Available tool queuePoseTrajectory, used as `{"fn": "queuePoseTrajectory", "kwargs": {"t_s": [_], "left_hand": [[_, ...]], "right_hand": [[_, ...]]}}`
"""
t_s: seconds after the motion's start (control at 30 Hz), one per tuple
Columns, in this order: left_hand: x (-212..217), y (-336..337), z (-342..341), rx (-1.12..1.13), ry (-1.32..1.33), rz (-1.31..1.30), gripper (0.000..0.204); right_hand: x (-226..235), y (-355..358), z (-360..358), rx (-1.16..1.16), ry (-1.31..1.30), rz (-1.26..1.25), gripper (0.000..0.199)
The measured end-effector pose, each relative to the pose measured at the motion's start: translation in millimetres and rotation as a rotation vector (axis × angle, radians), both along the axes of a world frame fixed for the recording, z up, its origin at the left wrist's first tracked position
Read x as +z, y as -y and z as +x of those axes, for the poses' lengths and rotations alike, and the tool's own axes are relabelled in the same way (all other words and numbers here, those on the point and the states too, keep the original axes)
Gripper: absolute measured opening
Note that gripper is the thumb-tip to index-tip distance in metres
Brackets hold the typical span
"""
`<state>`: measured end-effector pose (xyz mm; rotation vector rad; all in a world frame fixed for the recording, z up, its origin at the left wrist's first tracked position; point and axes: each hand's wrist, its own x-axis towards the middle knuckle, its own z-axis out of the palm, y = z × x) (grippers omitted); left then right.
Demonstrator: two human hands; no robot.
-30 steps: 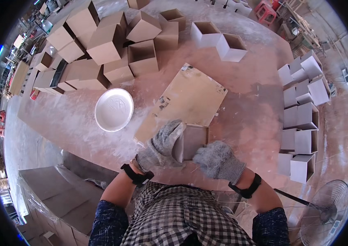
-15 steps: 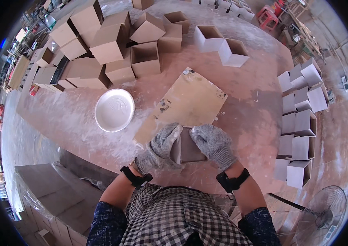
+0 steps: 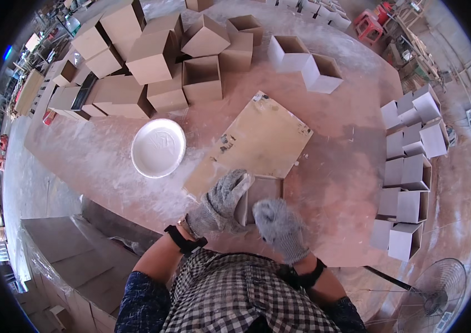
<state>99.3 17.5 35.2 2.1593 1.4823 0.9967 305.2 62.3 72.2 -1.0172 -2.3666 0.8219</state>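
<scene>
My left hand (image 3: 223,201), in a grey knit glove, is closed round the left side of a small open box (image 3: 263,191). The box's inside is brownish grey and its left wall looks pale. My right hand (image 3: 281,226), gloved alike, is at the box's near right corner and covers part of it. Its fingers are curled together and slightly blurred; what they hold, if anything, is hidden. Just beyond the box lies a stained tan board (image 3: 263,136). Left of the board stands a round white dish (image 3: 159,149) with white paste or powder in it.
Brown cardboard boxes (image 3: 152,58) are piled at the far left of the dusty reddish table (image 3: 352,222). Two joined white boxes (image 3: 307,66) stand at the far right. Several white boxes (image 3: 410,172) line the right edge. A fan (image 3: 435,299) stands at lower right, wrapped cartons (image 3: 63,244) at lower left.
My right hand has left the box's far edge and come down toward its near right corner. My left hand keeps its hold on the left side. The whole view has shifted slightly.
</scene>
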Motion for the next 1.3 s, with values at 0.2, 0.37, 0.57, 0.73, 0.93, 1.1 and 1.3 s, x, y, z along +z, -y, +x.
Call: {"fn": "queuePoseTrajectory", "kwargs": {"t_s": [0.2, 0.37, 0.57, 0.73, 0.93, 1.1, 1.3], "left_hand": [[5, -3, 12, -0.004, 0.011, 0.020, 0.114], [4, -8, 21, 0.011, 0.015, 0.055, 0.112], [-7, -6, 16, 0.013, 0.050, 0.121, 0.111], [-4, -1, 18, 0.026, 0.036, 0.094, 0.113], [-1, 7, 17, 0.051, -0.068, 0.019, 0.114], [-19, 16, 20, 0.091, -0.022, 0.135, 0.123], [-50, 45, 29, 0.304, 0.004, 0.232, 0.104]], "right_hand": [[-15, -46, -13, -0.287, -0.122, 0.264, 0.013], [-9, -37, 8, -0.346, 0.040, 0.212, 0.013], [-7, -6, 33, -0.171, 0.347, 0.065, 0.018], [4, 0, 20, -0.057, 0.061, -0.023, 0.019], [-4, -5, 21, -0.337, -0.563, -0.909, 0.021], [-13, -21, 41, -0.410, -0.539, -0.309, 0.024], [24, -10, 2, -0.070, -0.033, 0.417, 0.031]]}}
